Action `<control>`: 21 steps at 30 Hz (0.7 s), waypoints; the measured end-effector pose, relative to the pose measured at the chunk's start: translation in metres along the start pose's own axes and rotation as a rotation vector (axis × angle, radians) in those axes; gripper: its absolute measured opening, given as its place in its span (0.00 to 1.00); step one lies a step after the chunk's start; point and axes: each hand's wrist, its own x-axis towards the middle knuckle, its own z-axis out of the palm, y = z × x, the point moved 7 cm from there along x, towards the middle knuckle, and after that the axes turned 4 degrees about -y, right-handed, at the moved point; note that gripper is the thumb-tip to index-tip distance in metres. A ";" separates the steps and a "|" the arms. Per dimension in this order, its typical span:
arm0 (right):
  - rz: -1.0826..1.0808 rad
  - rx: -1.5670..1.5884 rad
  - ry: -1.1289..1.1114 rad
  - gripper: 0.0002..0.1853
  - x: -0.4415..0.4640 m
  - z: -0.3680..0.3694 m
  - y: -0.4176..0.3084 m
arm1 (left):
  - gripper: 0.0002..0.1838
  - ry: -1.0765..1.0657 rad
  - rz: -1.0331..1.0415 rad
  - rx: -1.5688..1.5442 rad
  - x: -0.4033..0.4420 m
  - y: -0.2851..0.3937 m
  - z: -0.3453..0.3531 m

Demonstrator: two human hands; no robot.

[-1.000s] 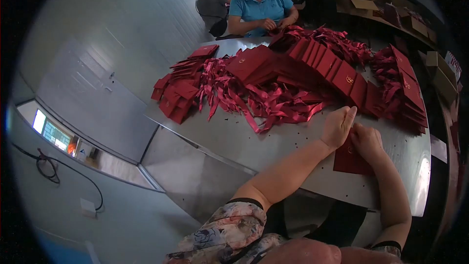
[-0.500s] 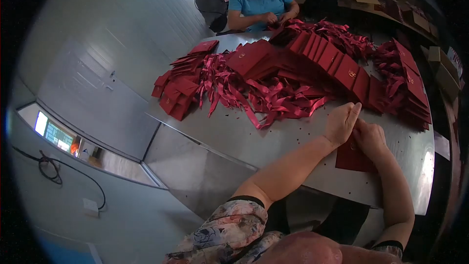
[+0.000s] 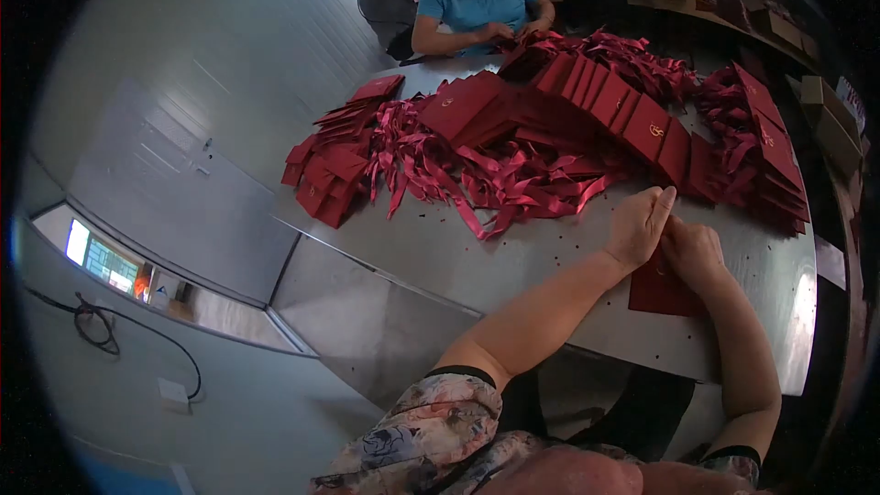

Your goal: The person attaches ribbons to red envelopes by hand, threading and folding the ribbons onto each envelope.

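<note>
A dark red folder or bag point(image 3: 662, 291) lies on the metal table near its front edge, partly under my hands. My left hand point(image 3: 638, 227) is closed at its top end, fingers pressed together; what it holds is hidden. Close beside it on the right, my right hand point(image 3: 694, 252) is closed over the top part of the red piece, its fingertips mostly turned from view. Beyond my hands runs a leaning row of similar red pieces with gold marks point(image 3: 642, 131), with loose red ribbons point(image 3: 522, 188) in front of them.
More red pieces point(image 3: 325, 179) are stacked at the table's left, others point(image 3: 770, 151) at its right. Across the metal table point(image 3: 440, 261) a person in a blue shirt point(image 3: 472, 5) handles ribbon. Open cardboard boxes point(image 3: 830, 124) stand at the right. Other people are behind.
The view has shifted slightly. My hands stay close together at the top of the red piece, with little movement.
</note>
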 end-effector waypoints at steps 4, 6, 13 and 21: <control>-0.020 -0.093 0.016 0.10 0.003 0.008 0.012 | 0.27 -0.034 -0.044 0.030 0.002 -0.003 0.000; -0.031 -0.116 0.021 0.10 0.001 0.008 0.011 | 0.27 -0.031 -0.008 0.017 0.001 -0.002 0.000; -0.026 -0.107 0.026 0.08 0.001 0.007 0.011 | 0.29 -0.051 -0.030 0.036 0.001 -0.001 0.000; -0.014 -0.158 0.019 0.09 0.001 0.001 0.001 | 0.30 -0.057 -0.045 0.034 0.001 0.002 0.000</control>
